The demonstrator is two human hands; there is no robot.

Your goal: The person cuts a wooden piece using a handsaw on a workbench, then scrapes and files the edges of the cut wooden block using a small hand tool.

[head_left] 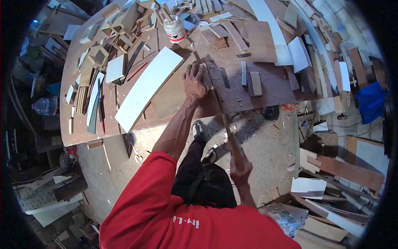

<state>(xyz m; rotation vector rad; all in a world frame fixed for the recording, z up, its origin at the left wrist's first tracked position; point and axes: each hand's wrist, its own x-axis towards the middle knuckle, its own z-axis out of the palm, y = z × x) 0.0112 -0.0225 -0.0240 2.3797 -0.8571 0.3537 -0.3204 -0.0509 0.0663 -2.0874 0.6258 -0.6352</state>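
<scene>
My left hand lies flat with its fingers spread on a brown board at the table's near edge. Below that edge, my right hand is wrapped round the handle of a saw. The saw's narrow blade points up and away from me and meets the wood just right of my left hand. A long white panel rests left of my left hand. Beyond the hand stands a white tub with a red and black label.
Wood offcuts are heaped at the table's back left. Two small blocks sit right of the saw. A white strip lies farther right. More boards are stacked on the floor at the right, near a blue cloth.
</scene>
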